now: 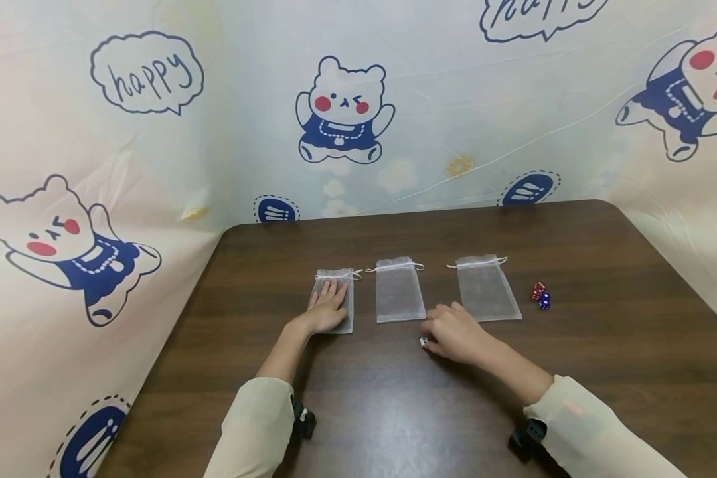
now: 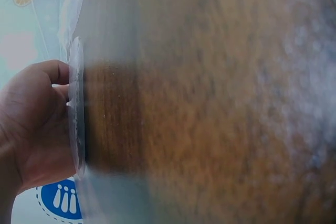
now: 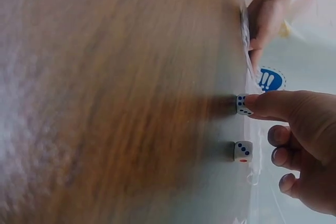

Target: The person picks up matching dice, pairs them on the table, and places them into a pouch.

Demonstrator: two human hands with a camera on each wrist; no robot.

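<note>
Three sheer white drawstring bags lie in a row on the table. My left hand rests spread on the left bag; part of that bag is hidden under it. The middle bag and right bag lie flat, cords at the far end. Close to their near edges, my right hand pinches a white die at the tabletop, the thumb against its face and the other fingers curled. A second white die stands beside it under the hand, hidden in the head view.
Red dice and blue dice sit together right of the right bag. The dark wooden table ends at a cloth backdrop printed with bears.
</note>
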